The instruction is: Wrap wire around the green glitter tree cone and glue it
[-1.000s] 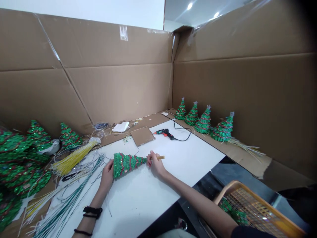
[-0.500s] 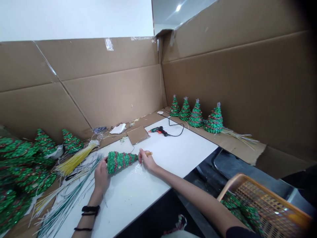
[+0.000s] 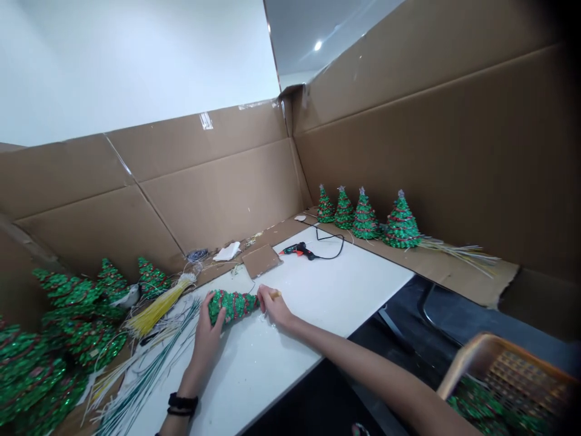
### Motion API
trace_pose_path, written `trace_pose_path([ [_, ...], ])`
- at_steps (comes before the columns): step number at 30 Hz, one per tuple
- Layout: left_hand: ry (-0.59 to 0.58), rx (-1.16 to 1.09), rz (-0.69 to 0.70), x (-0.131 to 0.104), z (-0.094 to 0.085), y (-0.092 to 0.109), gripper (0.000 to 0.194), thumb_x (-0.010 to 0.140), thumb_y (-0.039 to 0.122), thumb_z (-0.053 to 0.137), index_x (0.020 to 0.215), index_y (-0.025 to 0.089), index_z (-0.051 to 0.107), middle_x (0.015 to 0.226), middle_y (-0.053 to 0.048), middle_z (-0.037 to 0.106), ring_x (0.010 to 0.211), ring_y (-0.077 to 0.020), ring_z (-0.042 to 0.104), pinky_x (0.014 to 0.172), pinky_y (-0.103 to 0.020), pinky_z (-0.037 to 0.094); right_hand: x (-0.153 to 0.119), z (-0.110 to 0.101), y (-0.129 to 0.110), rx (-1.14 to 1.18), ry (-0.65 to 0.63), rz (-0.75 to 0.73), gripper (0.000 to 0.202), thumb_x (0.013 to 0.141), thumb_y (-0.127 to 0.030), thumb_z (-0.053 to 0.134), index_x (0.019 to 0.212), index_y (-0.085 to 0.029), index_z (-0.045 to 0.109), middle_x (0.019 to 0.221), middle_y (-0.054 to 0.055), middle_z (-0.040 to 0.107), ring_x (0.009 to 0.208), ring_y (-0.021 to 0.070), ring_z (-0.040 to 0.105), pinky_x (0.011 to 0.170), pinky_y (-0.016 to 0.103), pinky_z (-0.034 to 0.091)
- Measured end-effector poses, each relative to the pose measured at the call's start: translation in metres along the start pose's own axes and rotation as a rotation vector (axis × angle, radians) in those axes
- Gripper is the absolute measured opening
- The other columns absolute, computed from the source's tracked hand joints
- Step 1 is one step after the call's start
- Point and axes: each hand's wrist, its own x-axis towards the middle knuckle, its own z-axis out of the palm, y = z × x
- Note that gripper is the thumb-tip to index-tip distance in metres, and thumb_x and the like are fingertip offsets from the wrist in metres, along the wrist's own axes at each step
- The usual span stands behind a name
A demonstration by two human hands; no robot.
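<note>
A small green tinsel Christmas tree (image 3: 236, 306) with red garland lies on its side above the white board, its tip to the right. My left hand (image 3: 207, 333) is wrapped round its wide base, thumb on the near side. At the tip, my right hand (image 3: 278, 313) is closed in a pinch on a short tan stick (image 3: 275, 294), whose working end is hidden by the fingers. Its fingertips touch or nearly touch the tree's tip. A black glue gun (image 3: 299, 249) with an orange nozzle and trigger lies beyond my right hand, beside a square of cardboard (image 3: 261, 261).
Finished trees with silver stars (image 3: 402, 221) stand along the right cardboard wall. More trees (image 3: 68, 315) crowd the left, near yellow strands (image 3: 158, 307) and green wires (image 3: 152, 360). An orange basket (image 3: 521, 369) holding green trees is at lower right. The white board (image 3: 354, 272) covers the table.
My left hand has shifted from beside the tree's base to a grip around it. My right hand stays at the tip. The whole view has tilted and moved slightly.
</note>
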Motion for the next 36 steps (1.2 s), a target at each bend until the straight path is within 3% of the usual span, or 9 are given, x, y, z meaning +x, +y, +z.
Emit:
trace_pose_path([
  [4,-0.001,-0.040,-0.022,-0.002,0.001,0.003,0.049,0.086,0.046,0.046,0.127,0.020,0.036,0.137,-0.014,0.039,0.129,-0.0279,0.035,0.107,-0.047,0.027,-0.004,0.001,0.000,-0.062,-0.022,-0.028,0.038,0.089,-0.036,0.031,0.055,-0.020,0.039,0.046,-0.005,0.041,0.047,0.0099,0.039,0.050,0.022,0.032],
  [13,-0.011,-0.080,0.002,0.000,0.001,-0.004,0.053,0.083,0.042,0.051,0.129,0.021,0.036,0.135,-0.013,0.040,0.128,-0.0281,0.036,0.106,-0.047,0.028,-0.003,0.005,0.006,-0.055,-0.094,0.016,0.043,0.087,-0.049,0.034,0.056,-0.020,0.041,0.044,-0.005,0.039,0.042,0.0092,0.036,0.045,0.022,0.029],
  [15,-0.029,-0.077,0.008,0.001,-0.001,-0.006,0.052,0.084,0.043,0.050,0.129,0.021,0.036,0.138,-0.013,0.038,0.129,-0.0281,0.035,0.106,-0.047,0.028,0.002,0.001,0.004,-0.011,-0.028,0.027,0.048,0.087,-0.052,0.034,0.051,-0.020,0.040,0.042,-0.005,0.037,0.043,0.0097,0.037,0.047,0.023,0.030],
  [19,-0.057,-0.044,-0.010,0.002,-0.007,-0.007,0.051,0.085,0.044,0.049,0.129,0.022,0.037,0.138,-0.013,0.039,0.129,-0.0285,0.035,0.105,-0.047,0.029,0.014,-0.017,-0.002,0.051,0.293,0.001,0.050,0.089,-0.051,0.028,0.049,-0.021,0.035,0.044,-0.004,0.035,0.047,0.0114,0.037,0.052,0.025,0.032],
  [21,-0.050,-0.024,0.004,0.002,-0.009,-0.008,0.049,0.085,0.043,0.050,0.128,0.022,0.038,0.137,-0.013,0.041,0.129,-0.0286,0.036,0.105,-0.047,0.029,0.018,-0.026,-0.002,-0.019,0.345,-0.047,0.044,0.089,-0.048,0.029,0.054,-0.021,0.035,0.050,-0.003,0.039,0.052,0.0123,0.039,0.054,0.025,0.032],
  [27,-0.047,0.016,0.073,0.001,-0.014,-0.012,0.044,0.083,0.041,0.052,0.120,0.020,0.041,0.135,-0.015,0.043,0.127,-0.0292,0.039,0.104,-0.049,0.029,0.019,-0.029,0.014,-0.344,-0.035,-0.109,0.016,0.082,-0.031,0.044,0.070,-0.021,0.043,0.063,-0.002,0.050,0.060,0.0135,0.046,0.060,0.024,0.032],
  [32,-0.039,-0.013,0.080,0.001,-0.015,-0.019,0.043,0.078,0.042,0.058,0.111,0.019,0.044,0.127,-0.015,0.050,0.125,-0.0302,0.042,0.101,-0.047,0.034,0.019,-0.023,0.022,-0.404,-0.227,-0.131,0.006,0.075,-0.021,0.051,0.071,-0.020,0.046,0.065,-0.003,0.052,0.065,0.0138,0.047,0.064,0.024,0.031],
  [36,0.002,0.012,0.046,0.001,-0.014,-0.024,0.044,0.074,0.044,0.061,0.107,0.020,0.046,0.122,-0.014,0.053,0.119,-0.0311,0.047,0.097,-0.046,0.038,0.017,-0.026,0.021,-0.411,-0.304,-0.132,0.012,0.070,-0.016,0.051,0.078,-0.021,0.044,0.067,-0.004,0.048,0.063,0.0130,0.043,0.061,0.023,0.030],
])
